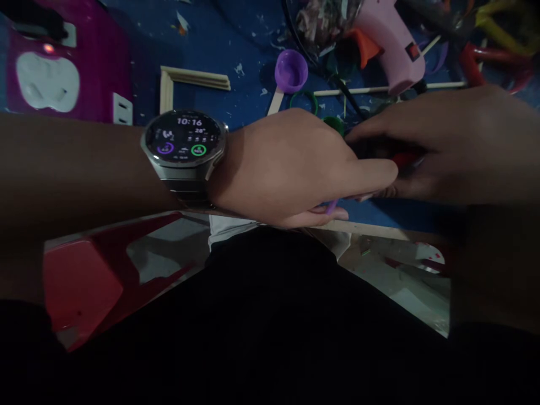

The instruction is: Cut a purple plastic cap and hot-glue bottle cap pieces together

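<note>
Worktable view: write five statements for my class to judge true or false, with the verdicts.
1. The watch is on the right wrist. False: it is on the left wrist.
2. A thin purple piece shows by the fingers of the left hand. True.
3. The glue gun is green. False: it is pink, with an orange trigger.
4. The purple cap lies open side up. True.
5. The small light on the magenta box is off. False: it glows red.
</note>
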The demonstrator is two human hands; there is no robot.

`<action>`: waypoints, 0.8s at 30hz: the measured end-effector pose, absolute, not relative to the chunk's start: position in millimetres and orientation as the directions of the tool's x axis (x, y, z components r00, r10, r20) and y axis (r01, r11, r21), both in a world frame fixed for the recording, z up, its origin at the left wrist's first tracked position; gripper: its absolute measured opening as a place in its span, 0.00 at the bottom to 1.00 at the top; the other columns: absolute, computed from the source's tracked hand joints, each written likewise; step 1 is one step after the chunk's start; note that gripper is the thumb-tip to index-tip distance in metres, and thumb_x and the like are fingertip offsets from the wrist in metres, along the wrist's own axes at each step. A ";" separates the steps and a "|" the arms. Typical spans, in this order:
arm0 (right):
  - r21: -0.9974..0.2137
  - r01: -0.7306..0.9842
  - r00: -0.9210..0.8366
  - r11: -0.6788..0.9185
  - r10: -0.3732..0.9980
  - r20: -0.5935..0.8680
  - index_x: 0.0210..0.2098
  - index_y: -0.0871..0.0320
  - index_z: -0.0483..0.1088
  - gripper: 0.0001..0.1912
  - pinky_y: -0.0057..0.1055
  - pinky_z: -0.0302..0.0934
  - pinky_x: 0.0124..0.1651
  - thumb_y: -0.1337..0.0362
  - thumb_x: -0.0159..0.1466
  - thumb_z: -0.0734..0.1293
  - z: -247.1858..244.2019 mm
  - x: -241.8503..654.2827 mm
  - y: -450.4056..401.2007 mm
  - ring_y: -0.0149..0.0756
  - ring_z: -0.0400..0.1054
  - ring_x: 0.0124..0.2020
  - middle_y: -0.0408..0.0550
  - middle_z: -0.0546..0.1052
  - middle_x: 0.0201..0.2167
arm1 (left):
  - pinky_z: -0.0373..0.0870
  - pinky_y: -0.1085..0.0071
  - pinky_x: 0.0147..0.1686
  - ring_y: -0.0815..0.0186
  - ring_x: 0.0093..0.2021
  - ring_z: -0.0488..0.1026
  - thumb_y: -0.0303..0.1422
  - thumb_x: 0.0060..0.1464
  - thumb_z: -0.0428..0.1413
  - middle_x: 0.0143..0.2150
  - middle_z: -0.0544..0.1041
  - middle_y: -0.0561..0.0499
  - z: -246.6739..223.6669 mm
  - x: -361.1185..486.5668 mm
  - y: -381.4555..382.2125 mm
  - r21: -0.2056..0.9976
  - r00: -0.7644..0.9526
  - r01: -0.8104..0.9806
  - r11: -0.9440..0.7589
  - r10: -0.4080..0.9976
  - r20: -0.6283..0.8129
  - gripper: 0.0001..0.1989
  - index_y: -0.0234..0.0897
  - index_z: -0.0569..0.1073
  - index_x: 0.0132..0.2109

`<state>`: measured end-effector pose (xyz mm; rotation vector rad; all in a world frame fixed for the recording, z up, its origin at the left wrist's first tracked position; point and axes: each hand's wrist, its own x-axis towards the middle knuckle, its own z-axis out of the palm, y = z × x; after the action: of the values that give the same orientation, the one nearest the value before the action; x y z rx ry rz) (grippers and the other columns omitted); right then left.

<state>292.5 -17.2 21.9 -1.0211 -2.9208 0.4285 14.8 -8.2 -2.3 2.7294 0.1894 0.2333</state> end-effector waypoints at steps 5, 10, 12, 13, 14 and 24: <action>-0.255 0.594 -0.796 0.763 0.604 -0.045 0.59 0.45 0.75 0.32 0.45 0.61 0.35 0.30 0.77 0.57 21.8 289.1 -18.4 0.48 0.79 0.43 0.45 0.83 0.45 | 0.63 0.64 0.34 0.57 0.40 0.81 0.40 0.73 0.54 0.43 0.85 0.49 -2.9 15.9 -7.8 0.393 0.977 0.091 -0.915 0.159 0.144 0.12 0.41 0.75 0.56; -0.251 0.574 -0.809 0.779 0.586 -0.031 0.60 0.46 0.75 0.30 0.46 0.63 0.35 0.33 0.79 0.57 22.3 289.6 -17.1 0.48 0.80 0.44 0.48 0.84 0.46 | 0.61 0.63 0.33 0.57 0.40 0.81 0.40 0.74 0.53 0.43 0.85 0.49 -3.5 15.2 -8.2 0.380 0.976 0.081 -0.922 0.151 0.158 0.13 0.42 0.75 0.58; -0.245 0.569 -0.812 0.785 0.583 -0.019 0.61 0.47 0.76 0.32 0.44 0.63 0.34 0.32 0.78 0.57 22.2 290.2 -16.9 0.48 0.81 0.45 0.47 0.84 0.46 | 0.58 0.63 0.31 0.56 0.39 0.80 0.40 0.74 0.54 0.42 0.85 0.49 -4.3 14.3 -8.7 0.373 0.970 0.066 -0.925 0.148 0.195 0.15 0.39 0.75 0.60; -0.242 0.568 -0.813 0.787 0.583 -0.013 0.60 0.47 0.76 0.33 0.43 0.63 0.34 0.31 0.78 0.56 22.1 290.2 -17.0 0.48 0.81 0.45 0.47 0.84 0.46 | 0.56 0.62 0.31 0.56 0.39 0.80 0.39 0.74 0.54 0.42 0.84 0.49 -4.8 14.0 -8.7 0.370 0.965 0.054 -0.928 0.145 0.221 0.15 0.38 0.75 0.60; -0.241 0.566 -0.813 0.789 0.582 -0.007 0.60 0.48 0.76 0.34 0.42 0.62 0.33 0.31 0.78 0.56 22.0 290.0 -17.1 0.47 0.81 0.44 0.47 0.84 0.46 | 0.54 0.62 0.30 0.56 0.38 0.79 0.39 0.74 0.54 0.41 0.84 0.49 -5.3 13.8 -8.7 0.369 0.961 0.045 -0.928 0.142 0.238 0.15 0.38 0.75 0.59; -0.245 0.545 -0.825 0.802 0.565 0.017 0.58 0.49 0.76 0.31 0.39 0.63 0.32 0.33 0.79 0.58 22.7 286.6 -16.3 0.41 0.79 0.38 0.45 0.84 0.42 | 0.66 0.63 0.35 0.56 0.40 0.80 0.41 0.74 0.53 0.45 0.86 0.46 -5.4 15.2 -7.5 0.400 0.974 0.085 -0.913 0.161 0.159 0.13 0.41 0.77 0.56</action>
<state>286.6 -16.3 22.7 -0.8945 -2.8974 0.3530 15.2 -7.5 -5.4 2.7217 0.1770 0.2644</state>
